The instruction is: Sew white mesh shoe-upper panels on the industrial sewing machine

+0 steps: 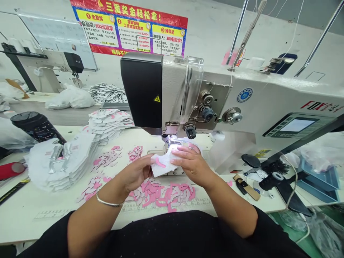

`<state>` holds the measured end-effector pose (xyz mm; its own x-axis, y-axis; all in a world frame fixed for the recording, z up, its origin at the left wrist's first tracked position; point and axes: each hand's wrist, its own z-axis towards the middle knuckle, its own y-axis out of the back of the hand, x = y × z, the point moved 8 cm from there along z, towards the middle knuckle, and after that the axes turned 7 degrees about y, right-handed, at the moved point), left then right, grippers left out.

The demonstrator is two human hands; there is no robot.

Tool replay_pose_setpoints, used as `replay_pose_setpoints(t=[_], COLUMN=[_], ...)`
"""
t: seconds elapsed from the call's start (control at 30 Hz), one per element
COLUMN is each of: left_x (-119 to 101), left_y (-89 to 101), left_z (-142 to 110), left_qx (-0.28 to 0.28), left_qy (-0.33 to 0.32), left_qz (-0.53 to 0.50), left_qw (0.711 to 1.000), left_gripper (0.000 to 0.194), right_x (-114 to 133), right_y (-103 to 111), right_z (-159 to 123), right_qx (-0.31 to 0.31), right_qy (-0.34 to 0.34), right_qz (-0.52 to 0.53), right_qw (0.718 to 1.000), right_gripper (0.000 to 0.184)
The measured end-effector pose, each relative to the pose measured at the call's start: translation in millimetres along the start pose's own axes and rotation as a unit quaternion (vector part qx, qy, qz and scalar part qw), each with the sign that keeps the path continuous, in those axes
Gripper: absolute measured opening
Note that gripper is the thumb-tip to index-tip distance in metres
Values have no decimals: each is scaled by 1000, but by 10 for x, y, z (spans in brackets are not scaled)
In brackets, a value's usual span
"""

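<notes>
The left hand (134, 173) pinches a white fabric piece (161, 165); the right hand (189, 165) curls on top, its grip unclear. The presser foot (167, 142) sits just beyond.

Matt white cloth piece (162, 164) (rough-edged), smooth painted-metal sewing machine (264, 96).

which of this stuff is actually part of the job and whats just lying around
Part of the job: left hand, right hand, white fabric piece, sewing machine, stack of white cut pieces

Just lying about: black tumbler, red roll, white plastic bag
</notes>
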<state>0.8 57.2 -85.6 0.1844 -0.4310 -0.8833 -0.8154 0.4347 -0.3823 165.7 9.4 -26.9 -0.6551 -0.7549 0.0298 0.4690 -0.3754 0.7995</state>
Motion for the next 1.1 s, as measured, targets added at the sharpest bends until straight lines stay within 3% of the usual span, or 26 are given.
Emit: replay_pose_setpoints(t=[0.2,0.33,0.47,0.8,0.97,1.1], left_x=[-245,-346,-313,-149,-130,-207], left_y=[231,231,205,221,141,336], left_z=[239,416,375,80,29,-89], left_qx=[-106,-135,-144,-145,-129,-143], left_qy=[-48,-58,-76,-76,-79,-113], left_qz=[-110,-70,-39,-32,-49,-6], left_qw=[987,987,986,986,987,983], left_gripper=[40,29,23,28,26,25], right_x=[96,163,196,105,50,-47], right_y=[74,151,247,93,40,-5], right_z=[-65,-87,-200,-859,-1176,-1688], right_qx=[-3,-13,-47,-115,-112,-95], right_qy=[58,70,62,-39,-86,-157], right_qz=[-21,-19,17,33,20,-8], right_qw=[998,997,997,992,990,983], right_gripper=[27,24,27,43,43,33])
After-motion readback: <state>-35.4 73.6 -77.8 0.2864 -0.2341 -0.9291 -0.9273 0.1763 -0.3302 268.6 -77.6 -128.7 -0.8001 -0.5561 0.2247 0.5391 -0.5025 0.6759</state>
